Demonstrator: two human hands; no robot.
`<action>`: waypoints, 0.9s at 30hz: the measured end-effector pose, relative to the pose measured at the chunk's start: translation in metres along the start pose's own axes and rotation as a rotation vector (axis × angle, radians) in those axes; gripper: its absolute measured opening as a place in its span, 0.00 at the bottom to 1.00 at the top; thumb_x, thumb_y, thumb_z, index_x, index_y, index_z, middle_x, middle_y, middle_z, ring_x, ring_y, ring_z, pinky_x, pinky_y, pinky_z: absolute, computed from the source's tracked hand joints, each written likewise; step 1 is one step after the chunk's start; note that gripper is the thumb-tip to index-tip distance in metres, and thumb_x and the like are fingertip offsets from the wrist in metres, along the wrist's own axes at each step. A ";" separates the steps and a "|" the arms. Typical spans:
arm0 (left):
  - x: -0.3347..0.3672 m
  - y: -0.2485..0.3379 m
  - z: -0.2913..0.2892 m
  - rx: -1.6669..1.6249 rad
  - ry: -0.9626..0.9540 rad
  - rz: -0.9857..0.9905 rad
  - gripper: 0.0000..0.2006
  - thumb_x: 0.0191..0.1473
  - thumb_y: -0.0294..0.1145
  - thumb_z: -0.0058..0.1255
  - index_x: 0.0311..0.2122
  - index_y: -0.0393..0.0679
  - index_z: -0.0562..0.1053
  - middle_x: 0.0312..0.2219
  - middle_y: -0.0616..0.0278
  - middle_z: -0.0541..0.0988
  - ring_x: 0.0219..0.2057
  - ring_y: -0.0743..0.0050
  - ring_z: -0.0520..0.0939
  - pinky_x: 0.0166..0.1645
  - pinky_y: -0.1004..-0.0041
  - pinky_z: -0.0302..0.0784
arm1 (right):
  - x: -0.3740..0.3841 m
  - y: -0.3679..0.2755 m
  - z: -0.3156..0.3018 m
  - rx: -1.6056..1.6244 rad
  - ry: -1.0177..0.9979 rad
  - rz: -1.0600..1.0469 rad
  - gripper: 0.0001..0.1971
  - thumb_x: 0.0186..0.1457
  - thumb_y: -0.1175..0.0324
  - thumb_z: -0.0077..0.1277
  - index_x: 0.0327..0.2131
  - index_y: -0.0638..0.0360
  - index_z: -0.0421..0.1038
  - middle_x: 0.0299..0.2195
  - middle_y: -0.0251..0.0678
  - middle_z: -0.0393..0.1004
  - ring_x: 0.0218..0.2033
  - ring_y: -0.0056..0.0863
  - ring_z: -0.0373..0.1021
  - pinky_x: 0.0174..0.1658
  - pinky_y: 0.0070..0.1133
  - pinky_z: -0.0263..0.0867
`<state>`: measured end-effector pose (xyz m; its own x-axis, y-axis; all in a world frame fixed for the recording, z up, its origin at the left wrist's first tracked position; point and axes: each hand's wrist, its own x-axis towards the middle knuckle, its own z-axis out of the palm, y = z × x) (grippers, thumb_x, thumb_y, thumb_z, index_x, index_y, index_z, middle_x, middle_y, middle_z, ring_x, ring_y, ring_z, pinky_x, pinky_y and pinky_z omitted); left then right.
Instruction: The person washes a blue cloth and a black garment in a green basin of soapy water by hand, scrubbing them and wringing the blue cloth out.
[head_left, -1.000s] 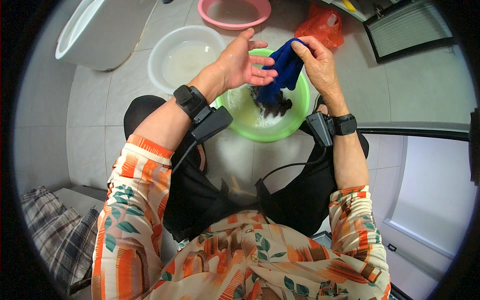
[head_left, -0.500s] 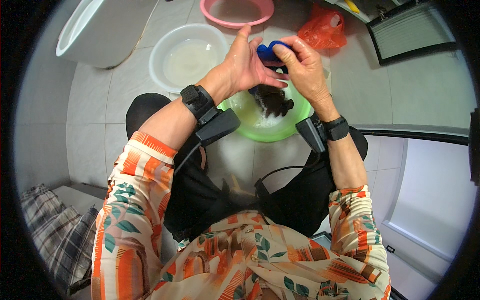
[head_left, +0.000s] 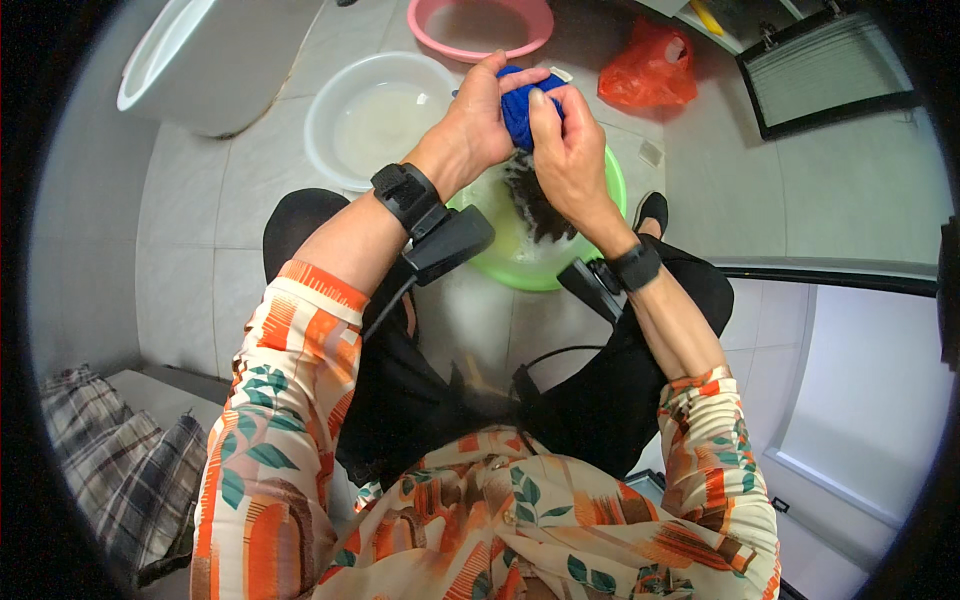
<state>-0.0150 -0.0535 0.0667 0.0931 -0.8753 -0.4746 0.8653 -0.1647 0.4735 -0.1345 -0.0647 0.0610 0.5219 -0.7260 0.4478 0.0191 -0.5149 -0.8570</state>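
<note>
Above the green basin (head_left: 520,277), my left hand (head_left: 478,120) curls its fingers over a bunched blue cloth (head_left: 517,112). My right hand (head_left: 568,145) is closed on the same cloth from the other side, thumb on top. A small white patch, perhaps a tag, shows at the cloth's far edge. Which kind of garment it is, I cannot make out. In the basin below lies a dark brown wet cloth (head_left: 537,200) with white suds around it, partly hidden by my right hand. Black straps with dark box-shaped devices circle both my wrists.
A white basin (head_left: 330,150) of cloudy water stands left of the green one. Beyond is a pink basin (head_left: 480,52). A red plastic bag (head_left: 648,75) lies at the far right, near a dark-framed panel (head_left: 825,80). Plaid fabric (head_left: 130,480) is at lower left.
The blue cloth has opened out from a narrow roll into a wider bunch. My left fingers have folded over it, and my right hand has shifted slightly left and down.
</note>
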 end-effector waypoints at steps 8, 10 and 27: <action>0.000 -0.006 0.009 -0.111 0.023 0.099 0.33 0.56 0.58 0.22 0.44 0.37 0.68 0.41 0.48 0.73 0.44 0.55 0.72 0.54 0.57 0.62 | 0.030 0.022 0.006 -0.377 0.306 0.123 0.17 0.56 0.56 0.44 0.27 0.63 0.65 0.20 0.48 0.68 0.21 0.32 0.65 0.27 0.30 0.61; 0.003 -0.002 -0.005 -0.118 0.007 0.054 0.35 0.54 0.61 0.23 0.45 0.36 0.68 0.40 0.49 0.73 0.42 0.57 0.73 0.51 0.59 0.66 | 0.007 -0.002 0.030 -0.270 0.185 0.043 0.17 0.56 0.56 0.43 0.27 0.63 0.64 0.19 0.48 0.68 0.20 0.35 0.65 0.27 0.30 0.61; -0.004 -0.044 0.001 -0.053 -0.049 0.069 0.24 0.59 0.48 0.25 0.49 0.41 0.65 0.46 0.58 0.70 0.48 0.67 0.68 0.57 0.68 0.58 | 0.013 0.052 0.000 -0.582 0.159 0.070 0.15 0.56 0.56 0.38 0.26 0.57 0.64 0.23 0.49 0.71 0.25 0.51 0.68 0.27 0.41 0.61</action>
<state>-0.0540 -0.0434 0.0490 0.1304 -0.9050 -0.4050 0.8827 -0.0800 0.4631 -0.1263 -0.1010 0.0219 0.3703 -0.8033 0.4665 -0.5038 -0.5956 -0.6257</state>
